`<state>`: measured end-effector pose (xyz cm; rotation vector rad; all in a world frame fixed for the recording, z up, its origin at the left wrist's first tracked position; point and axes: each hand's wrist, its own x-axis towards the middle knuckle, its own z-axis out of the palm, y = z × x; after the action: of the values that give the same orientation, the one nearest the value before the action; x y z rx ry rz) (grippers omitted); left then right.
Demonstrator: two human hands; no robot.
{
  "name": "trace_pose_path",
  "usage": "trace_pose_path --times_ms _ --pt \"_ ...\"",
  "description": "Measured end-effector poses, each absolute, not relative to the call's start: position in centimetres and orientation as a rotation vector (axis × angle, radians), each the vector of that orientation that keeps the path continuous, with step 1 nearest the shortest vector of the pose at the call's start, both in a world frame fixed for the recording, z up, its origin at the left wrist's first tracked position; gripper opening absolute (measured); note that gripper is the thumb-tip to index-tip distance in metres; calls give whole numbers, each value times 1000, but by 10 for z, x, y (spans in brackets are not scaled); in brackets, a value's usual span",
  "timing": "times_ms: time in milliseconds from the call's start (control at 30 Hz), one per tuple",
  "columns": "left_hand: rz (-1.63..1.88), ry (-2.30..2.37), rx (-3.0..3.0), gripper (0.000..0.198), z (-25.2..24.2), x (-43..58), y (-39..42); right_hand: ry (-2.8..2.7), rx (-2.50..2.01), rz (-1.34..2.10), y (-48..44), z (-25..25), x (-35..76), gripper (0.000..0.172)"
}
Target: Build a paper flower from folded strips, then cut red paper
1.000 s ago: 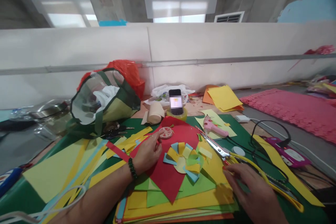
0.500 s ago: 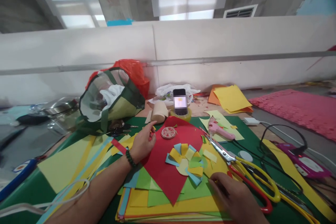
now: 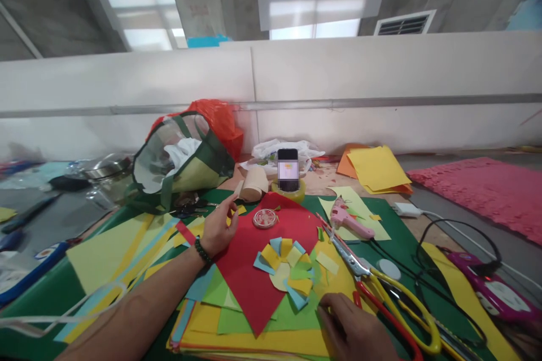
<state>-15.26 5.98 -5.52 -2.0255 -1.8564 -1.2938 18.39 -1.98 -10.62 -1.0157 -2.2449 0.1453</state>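
My left hand (image 3: 219, 228) reaches over the left edge of a red paper sheet (image 3: 237, 271), index finger stretched out and thumb apart, with small yellow paper bits by the fingers. No held thing shows in it. My right hand (image 3: 353, 327) rests at the front right on a stack of coloured paper (image 3: 254, 341), fingers loosely bent, thumb apart, nothing visible between them. Between the hands lies a pale paper disc (image 3: 280, 279) with blue, yellow and green paper strips (image 3: 296, 271) fanned around part of its edge. A round red-and-white piece (image 3: 265, 218) lies further back on the red sheet.
Large scissors (image 3: 359, 271) with yellow and red handles lie beside my right hand. A pink glue gun (image 3: 349, 220) rests on pale paper behind them, its black cord trailing right. A phone (image 3: 288, 169) stands at the back. A green bag (image 3: 190, 158) sits at the back left.
The view has shifted slightly, so the table items sit a little further left and lower. My left hand's fingers look more stretched out. My right hand stays by the paper stack.
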Motion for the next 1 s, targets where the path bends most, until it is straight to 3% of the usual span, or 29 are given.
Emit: trace_pose_path --times_ms 200,633,1000 --pt "-1362 -1898 -1890 39 -57 -152 67 -2346 -876 132 -13 -106 191 9" --pt "-1433 -1958 -1920 40 -60 -150 69 -2340 -880 179 -16 -102 191 4" --pt "-1678 -1929 -2037 38 -64 -142 69 -2213 -1134 342 -24 -85 182 11"
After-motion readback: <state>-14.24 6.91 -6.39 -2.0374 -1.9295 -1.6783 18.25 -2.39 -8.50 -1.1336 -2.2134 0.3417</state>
